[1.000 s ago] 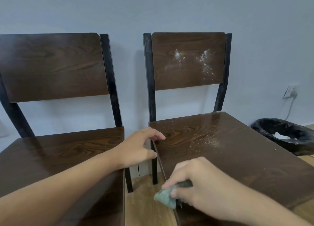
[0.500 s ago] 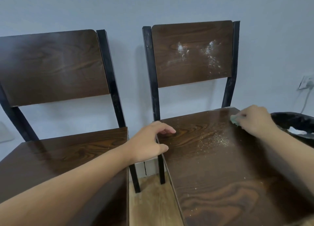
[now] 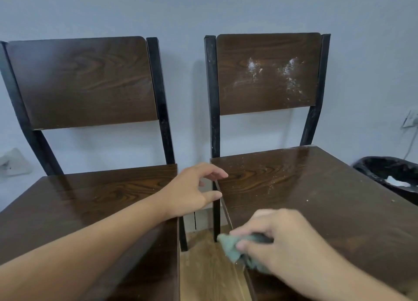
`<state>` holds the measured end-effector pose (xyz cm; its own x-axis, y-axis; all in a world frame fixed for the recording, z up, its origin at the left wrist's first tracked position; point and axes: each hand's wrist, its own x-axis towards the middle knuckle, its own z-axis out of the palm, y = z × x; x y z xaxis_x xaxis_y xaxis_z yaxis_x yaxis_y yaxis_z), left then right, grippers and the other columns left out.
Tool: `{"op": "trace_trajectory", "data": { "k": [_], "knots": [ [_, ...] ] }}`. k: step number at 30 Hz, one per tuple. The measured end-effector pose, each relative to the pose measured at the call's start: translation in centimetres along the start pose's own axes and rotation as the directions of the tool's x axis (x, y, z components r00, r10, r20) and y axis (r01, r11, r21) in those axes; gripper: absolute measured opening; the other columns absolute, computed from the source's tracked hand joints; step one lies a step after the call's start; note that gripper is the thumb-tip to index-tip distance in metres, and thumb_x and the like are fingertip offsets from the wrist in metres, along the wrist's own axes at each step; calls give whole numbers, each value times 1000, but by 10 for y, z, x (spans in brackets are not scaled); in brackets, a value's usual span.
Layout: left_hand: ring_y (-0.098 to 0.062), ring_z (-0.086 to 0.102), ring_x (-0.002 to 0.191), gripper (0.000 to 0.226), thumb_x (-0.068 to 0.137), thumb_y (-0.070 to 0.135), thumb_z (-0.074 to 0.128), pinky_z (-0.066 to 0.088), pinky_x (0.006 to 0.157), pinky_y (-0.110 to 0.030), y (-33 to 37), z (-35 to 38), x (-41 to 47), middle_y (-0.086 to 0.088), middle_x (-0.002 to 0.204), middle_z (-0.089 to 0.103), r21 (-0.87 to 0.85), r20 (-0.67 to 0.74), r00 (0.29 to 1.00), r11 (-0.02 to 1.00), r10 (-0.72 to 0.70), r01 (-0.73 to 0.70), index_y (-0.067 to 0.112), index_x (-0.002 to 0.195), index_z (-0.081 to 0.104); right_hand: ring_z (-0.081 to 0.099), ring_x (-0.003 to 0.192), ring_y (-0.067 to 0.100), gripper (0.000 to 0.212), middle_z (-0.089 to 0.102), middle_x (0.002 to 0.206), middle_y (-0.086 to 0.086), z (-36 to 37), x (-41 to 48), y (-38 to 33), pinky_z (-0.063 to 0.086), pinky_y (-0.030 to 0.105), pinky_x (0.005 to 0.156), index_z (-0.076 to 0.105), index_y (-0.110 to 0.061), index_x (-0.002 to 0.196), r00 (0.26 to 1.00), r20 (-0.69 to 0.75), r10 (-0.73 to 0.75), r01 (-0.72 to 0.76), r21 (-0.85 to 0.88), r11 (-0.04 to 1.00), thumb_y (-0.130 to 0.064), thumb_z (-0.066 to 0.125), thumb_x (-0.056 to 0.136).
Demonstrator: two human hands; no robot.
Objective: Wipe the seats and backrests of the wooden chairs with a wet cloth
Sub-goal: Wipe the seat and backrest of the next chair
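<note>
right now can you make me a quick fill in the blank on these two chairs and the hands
1. The right hand holds a crumpled ____ cloth at the right dark wooden chair seat's near left edge.
2. White smears mark the ____ chair's dark wooden backrest.
3. The left hand is ____, holding nothing.
4. The black-lined bin stands on the ____ side.

Missing: green; right; open; right

Plain indoor room; wooden chairs [image 3: 260, 120] against bare wall [image 3: 203, 7]; lined bin [image 3: 391, 176]
</note>
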<state>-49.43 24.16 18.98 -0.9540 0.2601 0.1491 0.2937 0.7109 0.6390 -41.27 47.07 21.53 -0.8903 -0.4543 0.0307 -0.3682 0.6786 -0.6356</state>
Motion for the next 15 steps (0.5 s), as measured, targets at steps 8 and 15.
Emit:
{"op": "trace_trajectory", "data": {
  "k": [8, 15],
  "knots": [
    [6, 55, 123, 38, 93, 30, 72, 47, 109, -28, -1, 7, 1, 21, 130, 62, -5, -14, 1000, 1000, 11, -11, 39, 130, 65, 70, 83, 37, 21, 78, 84, 19, -132, 54, 169, 56, 37, 80, 82, -11, 76, 683, -631, 368, -554, -118, 824, -25, 67, 83],
    [4, 56, 123, 41, 93, 30, 72, 45, 107, -25, -1, 10, 6, 20, 131, 60, 11, 39, 999, 1000, 23, -23, 39, 132, 63, 70, 82, 35, 13, 75, 72, 8, -79, 46, 148, 57, 38, 79, 81, -23, 87, 726, -595, 345, -525, -154, 837, -17, 73, 81]
  ]
}}
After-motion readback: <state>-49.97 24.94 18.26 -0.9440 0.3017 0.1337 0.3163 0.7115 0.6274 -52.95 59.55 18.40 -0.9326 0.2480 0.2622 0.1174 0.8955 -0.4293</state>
